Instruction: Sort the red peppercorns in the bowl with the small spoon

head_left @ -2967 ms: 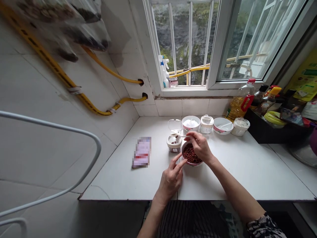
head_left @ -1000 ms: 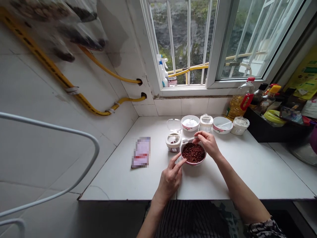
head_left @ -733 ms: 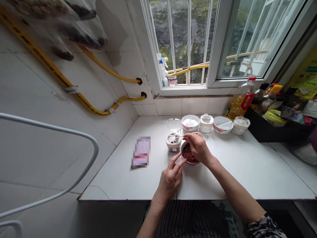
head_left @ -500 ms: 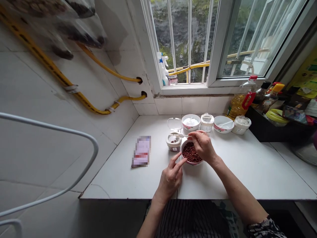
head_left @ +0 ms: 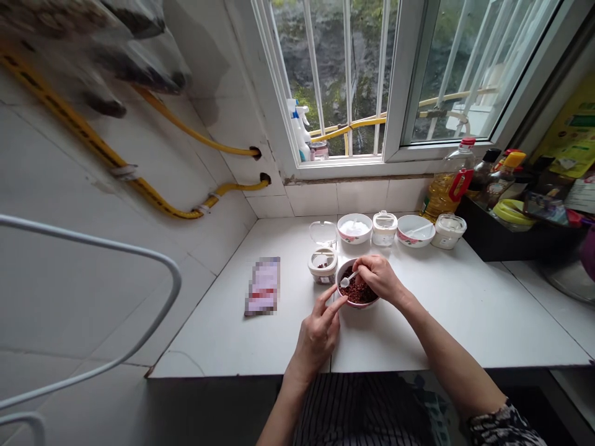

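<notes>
A bowl (head_left: 357,304) of dark red-brown grains stands near the middle of the white counter. Above the grains, my right hand (head_left: 377,277) pinches a small white spoon (head_left: 345,282), its scoop at the bowl's left side. My left hand (head_left: 317,331) rests its fingertips on the bowl's left rim, with thumb and index finger apart. Just left of the bowl is an open jar (head_left: 322,272) with a few dark grains inside, its clear lid (head_left: 323,233) raised behind it.
Behind stand a bowl of white powder (head_left: 354,229), a lidded jar (head_left: 385,228), a bowl with a white spoon (head_left: 416,231) and another jar (head_left: 449,232). A purple packet (head_left: 263,287) lies left. An oil bottle (head_left: 446,186) and black bin (head_left: 483,238) stand right.
My right hand has brought the spoon down from over the jar into the bowl. My left hand stays at the bowl's rim. The view has shifted slightly.
</notes>
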`<state>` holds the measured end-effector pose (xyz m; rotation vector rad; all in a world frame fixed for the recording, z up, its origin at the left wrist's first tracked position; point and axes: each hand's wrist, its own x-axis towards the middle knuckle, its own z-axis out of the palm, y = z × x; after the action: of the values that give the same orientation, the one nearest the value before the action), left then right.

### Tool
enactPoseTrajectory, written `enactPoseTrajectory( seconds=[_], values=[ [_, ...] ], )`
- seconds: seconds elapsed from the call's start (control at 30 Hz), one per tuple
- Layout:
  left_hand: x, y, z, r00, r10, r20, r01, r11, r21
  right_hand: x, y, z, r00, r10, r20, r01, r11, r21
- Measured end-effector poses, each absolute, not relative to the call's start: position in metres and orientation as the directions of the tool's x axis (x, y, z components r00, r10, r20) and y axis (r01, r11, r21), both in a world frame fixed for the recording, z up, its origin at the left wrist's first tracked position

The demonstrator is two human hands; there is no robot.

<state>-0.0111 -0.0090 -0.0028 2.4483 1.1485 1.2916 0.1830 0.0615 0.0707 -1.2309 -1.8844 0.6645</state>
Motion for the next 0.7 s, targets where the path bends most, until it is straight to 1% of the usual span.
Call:
enactPoseTrajectory(
  seconds=[0.1, 0.23, 0.47, 0.7],
  values=[
    [-0.0110, -0.0091, -0.0026, 0.339, 0.682, 0.649, 0.549, -0.703, 0.452, 0.1850, 0.0618, 0.0721, -0.246, 0.926, 0.285, 0.461, 0.371, -0.806],
    [-0.0106, -0.0094, -0.0017, 0.332, 0.692, 0.641, 0.557, -0.692, 0.459, 0.1846, 0.0629, 0.0698, -0.218, 0.940, 0.263, 0.410, 0.332, -0.850],
    [-0.0111, -0.0084, -0.0030, 0.331, 0.693, 0.640, 0.559, -0.691, 0.459, 0.1857, 0.0652, 0.0664, -0.144, 0.986, 0.085, 0.275, 0.122, -0.954],
    [-0.0107, -0.0088, -0.0032, 0.335, 0.692, 0.639, 0.556, -0.693, 0.459, 0.1879, 0.0673, 0.0705, -0.136, 0.991, -0.011, 0.092, 0.002, -0.996]
  ],
)
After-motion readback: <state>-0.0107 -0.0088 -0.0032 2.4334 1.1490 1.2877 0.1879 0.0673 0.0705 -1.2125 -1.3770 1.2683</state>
